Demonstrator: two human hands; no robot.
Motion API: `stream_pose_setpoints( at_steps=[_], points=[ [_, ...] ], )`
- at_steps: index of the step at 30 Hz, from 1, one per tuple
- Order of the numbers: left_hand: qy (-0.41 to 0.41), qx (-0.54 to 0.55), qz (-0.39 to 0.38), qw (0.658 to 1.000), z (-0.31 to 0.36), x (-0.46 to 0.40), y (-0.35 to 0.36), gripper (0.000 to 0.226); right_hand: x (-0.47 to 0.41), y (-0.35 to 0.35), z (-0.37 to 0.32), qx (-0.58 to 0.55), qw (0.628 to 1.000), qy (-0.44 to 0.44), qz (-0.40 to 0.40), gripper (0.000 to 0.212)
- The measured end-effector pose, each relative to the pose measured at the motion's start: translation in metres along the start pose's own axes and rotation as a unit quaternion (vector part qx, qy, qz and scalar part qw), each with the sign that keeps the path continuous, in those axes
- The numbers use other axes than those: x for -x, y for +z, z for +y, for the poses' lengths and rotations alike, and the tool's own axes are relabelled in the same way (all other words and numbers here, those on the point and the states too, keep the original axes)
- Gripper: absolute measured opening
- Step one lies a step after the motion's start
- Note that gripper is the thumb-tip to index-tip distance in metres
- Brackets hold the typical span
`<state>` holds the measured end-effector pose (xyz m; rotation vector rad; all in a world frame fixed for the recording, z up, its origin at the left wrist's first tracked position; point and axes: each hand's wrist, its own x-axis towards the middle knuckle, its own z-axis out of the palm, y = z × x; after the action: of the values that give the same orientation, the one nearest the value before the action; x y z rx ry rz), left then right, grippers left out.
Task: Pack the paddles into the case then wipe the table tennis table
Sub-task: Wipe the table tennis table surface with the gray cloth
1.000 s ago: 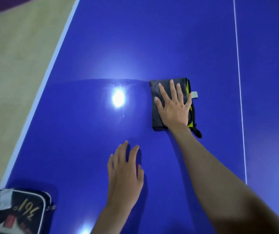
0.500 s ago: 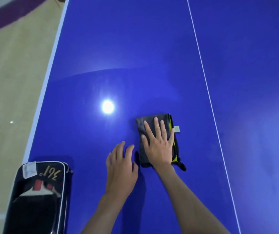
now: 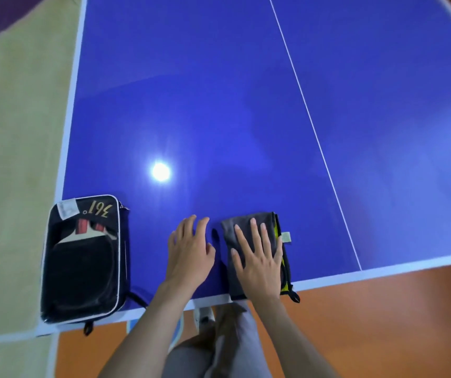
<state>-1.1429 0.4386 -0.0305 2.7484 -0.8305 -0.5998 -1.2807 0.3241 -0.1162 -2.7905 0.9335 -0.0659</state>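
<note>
- The cloth [image 3: 248, 241] is lying folded on the blue desk [image 3: 218, 105], at the near edge, with its near end reaching the white border line and a small strap dangling past it.
- The right hand [image 3: 257, 266] is resting flat on the cloth with fingers spread and straight, pressing it down rather than gripping it.
- The left hand [image 3: 191, 255] is lying palm-down on the bare desk just beside the cloth, fingers relaxed and holding nothing.
- The case [image 3: 82, 257] is sitting at the near left corner of the desk, well apart from the cloth, with a dark paddle [image 3: 82, 257] showing through its clear panel; packing looks done and wiping is the step in hand.
- The cloth is looking soft, light and limp, so it is likely sliding easily on the glossy top and bunching if pushed from one edge.
- A broad, flat palm over the middle of the fold is probably giving the best hold for wiping.
</note>
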Motion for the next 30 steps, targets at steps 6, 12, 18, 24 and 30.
stream_pose_setpoints(
  at_steps=[6, 12, 18, 24, 30],
  points=[
    [-0.026, -0.017, -0.029, 0.999, -0.008, 0.004, 0.003, 0.062, 0.031, 0.002, 0.003, -0.001, 1.000, 0.020, -0.018, 0.062],
    [-0.013, -0.002, -0.028, 1.000, 0.005, -0.015, 0.003, 0.060, -0.007, -0.001, -0.001, -0.005, 0.999, 0.046, -0.016, 0.067],
    [-0.053, 0.024, 0.029, 0.998, 0.018, -0.068, 0.006, 0.057, -0.101, -0.004, 0.010, -0.006, 0.999, 0.033, -0.008, 0.070],
    [-0.042, 0.039, 0.086, 0.995, 0.043, -0.134, 0.005, 0.057, -0.224, -0.005, 0.025, -0.001, 1.000, 0.019, 0.000, 0.068],
    [-0.048, 0.070, 0.141, 0.986, 0.066, -0.217, 0.000, 0.052, -0.350, -0.005, 0.038, -0.001, 1.000, -0.009, -0.004, 0.063]
  ],
)
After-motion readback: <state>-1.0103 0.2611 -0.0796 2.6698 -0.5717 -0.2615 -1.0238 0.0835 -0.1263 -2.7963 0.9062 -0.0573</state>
